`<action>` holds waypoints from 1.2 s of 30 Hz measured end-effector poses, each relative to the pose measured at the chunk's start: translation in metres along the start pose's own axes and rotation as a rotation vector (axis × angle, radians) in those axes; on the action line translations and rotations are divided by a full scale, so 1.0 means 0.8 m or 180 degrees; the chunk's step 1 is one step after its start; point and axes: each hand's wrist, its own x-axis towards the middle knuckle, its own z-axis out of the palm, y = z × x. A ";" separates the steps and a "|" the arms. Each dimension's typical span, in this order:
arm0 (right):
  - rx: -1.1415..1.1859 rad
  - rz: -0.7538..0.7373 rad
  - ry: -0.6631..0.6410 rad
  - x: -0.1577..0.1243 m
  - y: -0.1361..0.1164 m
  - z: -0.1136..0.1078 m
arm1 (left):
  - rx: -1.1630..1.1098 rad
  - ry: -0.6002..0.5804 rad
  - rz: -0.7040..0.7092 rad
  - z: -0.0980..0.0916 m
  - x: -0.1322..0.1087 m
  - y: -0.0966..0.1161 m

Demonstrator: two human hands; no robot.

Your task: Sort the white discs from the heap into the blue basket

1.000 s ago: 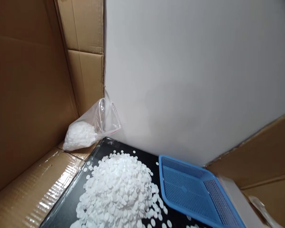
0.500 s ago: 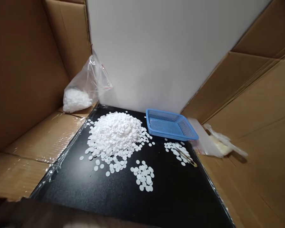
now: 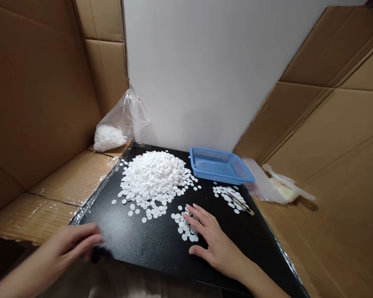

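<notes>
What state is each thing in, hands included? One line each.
Left hand: curled, blurred; grip unclear
Right hand: spread open, over near disc cluster
Near disc cluster: loose, partly covered
Large disc pile: heaped, loose at its edges
Blue basket: upright, open-topped
Tweezers: lying across right disc cluster
Left bag: part-filled, sealing unclear
Right bag: lying, sealing unclear

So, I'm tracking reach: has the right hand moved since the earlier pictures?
Yes: unseen before, the right hand has come in over the black tabletop, to the small disc cluster.

No legible text, label, brand, number or sign on anything in view.
</notes>
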 end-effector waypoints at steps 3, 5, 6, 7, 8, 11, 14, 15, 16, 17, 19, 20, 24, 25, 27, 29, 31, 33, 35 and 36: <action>-0.0296 -0.0172 -0.0394 0.037 -0.004 0.007 | 0.0453 -0.0446 0.1007 0.044 0.052 0.031; -0.0270 -0.0285 -0.0433 0.044 -0.008 0.011 | 0.0780 -0.0225 0.1315 0.081 0.074 0.033; -0.0221 -0.0342 -0.0438 0.044 -0.009 0.013 | 0.0929 -0.0137 0.1347 0.097 0.080 0.030; -0.0164 -0.0400 -0.0453 0.043 -0.010 0.014 | 0.1024 -0.0058 0.1340 0.111 0.084 0.026; -0.0106 -0.0466 -0.0494 0.041 -0.011 0.016 | 0.1060 -0.0042 0.1302 0.122 0.086 0.021; -0.0014 -0.0723 -0.0688 0.036 -0.011 0.020 | 0.1083 -0.0039 0.1223 0.137 0.087 0.011; -0.0059 -0.0999 -0.0775 0.040 -0.013 0.023 | 0.1044 -0.0019 0.1242 0.141 0.088 0.012; -0.0063 -0.1078 -0.0708 0.045 -0.014 0.024 | 0.0998 -0.0013 0.1224 0.141 0.089 0.014; -0.0045 -0.1115 -0.0563 0.051 -0.016 0.024 | 0.0933 -0.0016 0.1193 0.142 0.089 0.016; -0.0013 -0.1092 -0.0349 0.058 -0.017 0.024 | 0.0851 -0.0021 0.1150 0.143 0.089 0.018; 0.0022 -0.0900 0.0155 0.078 -0.019 0.022 | 0.0668 -0.0030 0.1017 0.144 0.089 0.021; 0.0006 -0.0797 0.0356 0.088 -0.019 0.022 | 0.0576 -0.0039 0.0947 0.143 0.089 0.022; -0.0166 -0.0907 0.0486 0.126 -0.012 0.026 | 0.0329 -0.0029 0.0719 0.138 0.087 0.022; -0.0160 -0.0957 0.0476 0.131 -0.010 0.029 | 0.0329 -0.0006 0.0719 0.138 0.087 0.022; -0.0093 -0.1003 0.0493 0.135 -0.007 0.035 | 0.0456 0.0053 0.0776 0.140 0.088 0.022; 0.0009 -0.0973 0.0530 0.132 -0.007 0.037 | 0.0735 0.0120 0.0868 0.146 0.091 0.022; 0.0160 -0.0847 0.0534 0.127 -0.008 0.034 | 0.1023 0.0161 0.0943 0.152 0.093 0.022; 0.0413 -0.0507 0.0483 0.123 -0.012 0.025 | 0.1126 0.0151 0.0991 0.156 0.094 0.022; 0.0642 -0.0048 0.0301 0.122 -0.015 0.012 | 0.1039 0.0088 0.1004 0.157 0.093 0.021; 0.0712 0.0173 0.0129 0.121 -0.017 0.006 | 0.0966 0.0048 0.1000 0.156 0.093 0.021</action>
